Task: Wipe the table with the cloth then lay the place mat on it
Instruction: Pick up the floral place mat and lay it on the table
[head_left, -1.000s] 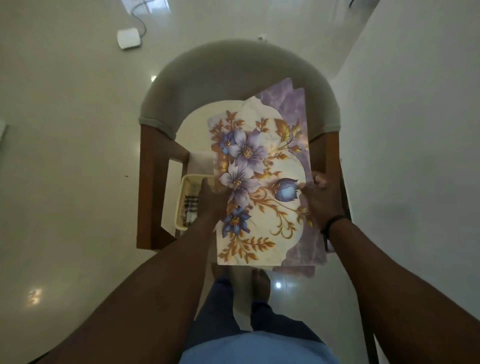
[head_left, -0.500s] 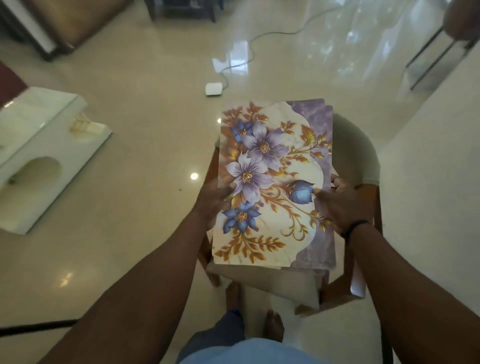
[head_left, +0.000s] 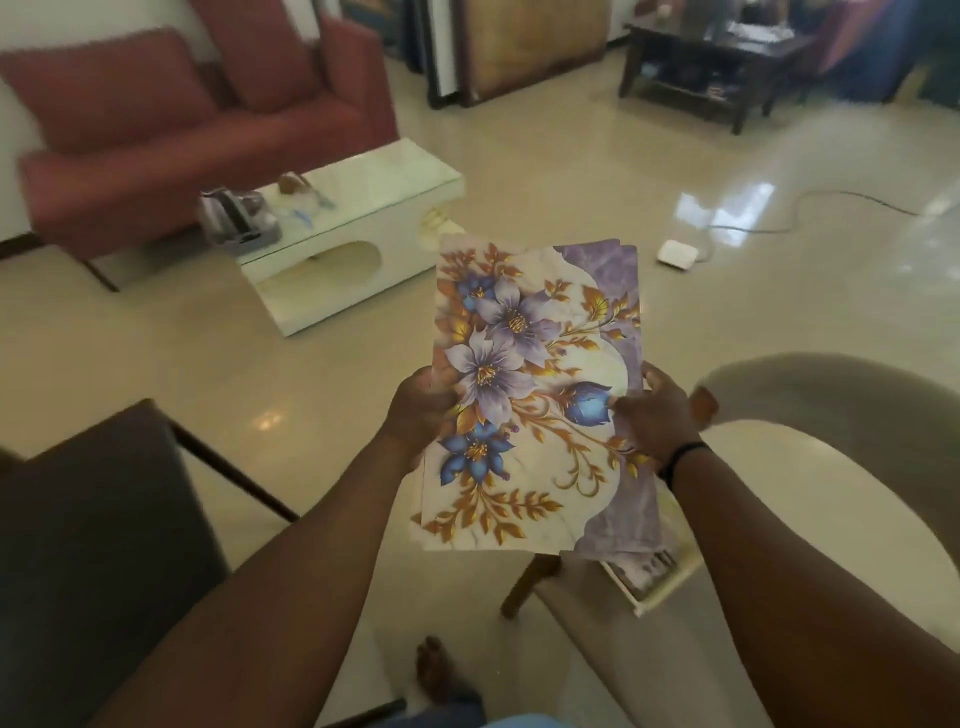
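Head view: the place mat (head_left: 535, 395), printed with purple and blue flowers, is held in the air at the centre of the frame, face up toward the camera and well apart from any surface. There seems to be more than one sheet, since stepped purple edges show at its top right, though the blur makes that hard to confirm. The left hand (head_left: 415, 415) grips the mat's left edge, thumb on the printed face and the fingers curled behind. The right hand (head_left: 657, 415) pinches the right edge in the same manner, a dark band on its wrist.

The white table (head_left: 358, 218) stands at ten o'clock, far from the mat. No cloth is clearly in view.

What could go wrong: the mat is thin and held only by its side edges, so it may sag or, if it is indeed a stack, a lower sheet may slip out. Laying it before wiping would break the order of the task.

On the table's left end sit a blurred dark appliance (head_left: 236, 215) and some small items (head_left: 296, 189), which take up room where a mat might go. A red sofa (head_left: 197, 114) lies behind. A dark chair (head_left: 88, 525) at eight o'clock and a pale armchair (head_left: 831, 467) at four o'clock flank the person; a cable (head_left: 810, 208) and white adapter (head_left: 678, 254) on the floor at two o'clock could catch a foot.
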